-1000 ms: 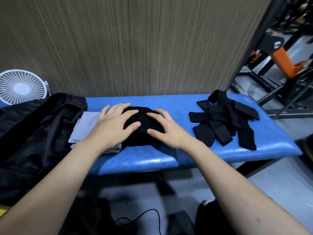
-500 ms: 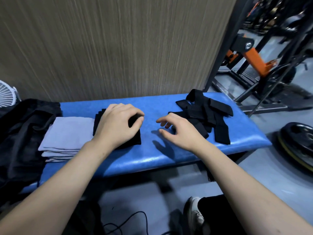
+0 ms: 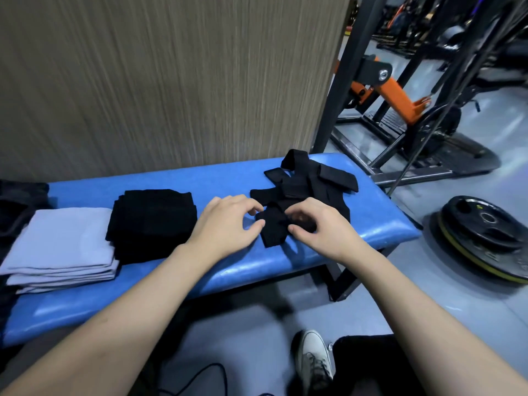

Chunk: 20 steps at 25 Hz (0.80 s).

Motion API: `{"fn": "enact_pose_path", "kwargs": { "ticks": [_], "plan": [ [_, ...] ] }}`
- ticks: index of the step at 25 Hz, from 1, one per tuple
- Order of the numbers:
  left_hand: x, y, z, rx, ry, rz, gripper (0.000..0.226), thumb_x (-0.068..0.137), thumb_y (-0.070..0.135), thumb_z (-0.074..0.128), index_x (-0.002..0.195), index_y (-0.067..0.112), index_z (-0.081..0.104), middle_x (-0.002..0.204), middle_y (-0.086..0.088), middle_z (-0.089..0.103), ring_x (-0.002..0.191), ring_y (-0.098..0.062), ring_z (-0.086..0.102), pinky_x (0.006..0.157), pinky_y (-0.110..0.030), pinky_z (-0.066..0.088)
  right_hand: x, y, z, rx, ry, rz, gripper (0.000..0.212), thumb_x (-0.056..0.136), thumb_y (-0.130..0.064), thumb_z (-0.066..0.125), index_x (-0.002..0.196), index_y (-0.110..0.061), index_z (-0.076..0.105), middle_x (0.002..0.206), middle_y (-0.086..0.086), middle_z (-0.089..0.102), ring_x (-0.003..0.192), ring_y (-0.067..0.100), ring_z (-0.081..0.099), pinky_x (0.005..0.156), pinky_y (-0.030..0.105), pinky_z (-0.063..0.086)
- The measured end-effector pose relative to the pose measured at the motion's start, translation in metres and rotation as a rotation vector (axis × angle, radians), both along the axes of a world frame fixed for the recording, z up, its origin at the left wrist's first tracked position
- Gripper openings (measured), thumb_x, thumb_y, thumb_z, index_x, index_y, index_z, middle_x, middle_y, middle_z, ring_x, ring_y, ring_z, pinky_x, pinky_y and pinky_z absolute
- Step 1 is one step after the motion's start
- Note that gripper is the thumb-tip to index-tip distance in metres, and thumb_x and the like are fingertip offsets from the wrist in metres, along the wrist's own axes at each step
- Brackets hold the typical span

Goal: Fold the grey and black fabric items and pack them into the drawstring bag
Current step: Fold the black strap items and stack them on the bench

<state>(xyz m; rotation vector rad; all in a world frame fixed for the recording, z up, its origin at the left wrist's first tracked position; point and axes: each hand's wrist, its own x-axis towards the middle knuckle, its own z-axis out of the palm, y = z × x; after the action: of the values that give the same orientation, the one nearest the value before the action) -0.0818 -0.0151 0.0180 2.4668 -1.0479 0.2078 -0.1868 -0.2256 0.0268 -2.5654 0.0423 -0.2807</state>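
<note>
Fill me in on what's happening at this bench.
A person is sorting fabric on a blue bench. Both hands are at a loose heap of black strips: the right hand pinches one strip at the near edge, and the left hand reaches in beside it, fingers curled. A folded grey stack and a folded black stack already sit side by side to the left. Nothing looks packed yet.

Your hands (image 3: 258, 224) meet over the near edge of the loose black strips (image 3: 307, 185), leaving only a narrow strip of bare blue surface (image 3: 177, 181) between them and the folded black stack (image 3: 153, 221). Left of that, the folded grey stack (image 3: 61, 247) touches the black one, so nothing passes between them. The wood-grain wall (image 3: 171, 81) closes off the far side; the near edge stays open.
</note>
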Motion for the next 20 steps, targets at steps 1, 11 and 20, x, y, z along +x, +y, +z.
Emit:
{"fn": "enact_pose_path", "kwargs": {
  "ticks": [1, 11, 20],
  "plan": [
    [-0.001, -0.006, -0.003, 0.019, 0.038, 0.020, 0.037, 0.090, 0.051, 0.057, 0.122, 0.035, 0.059, 0.113, 0.016, 0.061, 0.104, -0.012, 0.057, 0.094, -0.030, 0.037, -0.001, -0.004, -0.002, -0.015, 0.012, -0.021, 0.031, 0.087, -0.029, 0.072, 0.118, -0.027, 0.067, 0.107, -0.011, 0.059, 0.099, 0.010, 0.059, 0.090, 0.036, 0.051],
    [-0.005, -0.048, -0.030, 0.135, 0.195, 0.157, 0.094, 0.073, 0.074, 0.062, 0.150, 0.032, 0.028, 0.140, 0.003, 0.043, 0.127, -0.023, 0.039, 0.105, -0.037, 0.034, 0.009, -0.016, -0.025, -0.110, 0.067, -0.134, 0.069, 0.082, -0.043, 0.073, 0.143, -0.028, 0.044, 0.131, -0.002, 0.044, 0.118, 0.021, 0.048, 0.098, 0.040, 0.047],
    [0.000, -0.048, -0.026, -0.003, 0.317, 0.110, 0.088, 0.069, 0.055, 0.079, 0.142, 0.031, 0.037, 0.130, 0.004, 0.048, 0.125, -0.021, 0.047, 0.102, -0.037, 0.041, 0.027, -0.007, -0.026, -0.120, 0.117, -0.126, 0.069, 0.082, -0.038, 0.074, 0.143, -0.026, 0.044, 0.127, 0.001, 0.052, 0.118, 0.023, 0.049, 0.101, 0.040, 0.043]
  ]
}}
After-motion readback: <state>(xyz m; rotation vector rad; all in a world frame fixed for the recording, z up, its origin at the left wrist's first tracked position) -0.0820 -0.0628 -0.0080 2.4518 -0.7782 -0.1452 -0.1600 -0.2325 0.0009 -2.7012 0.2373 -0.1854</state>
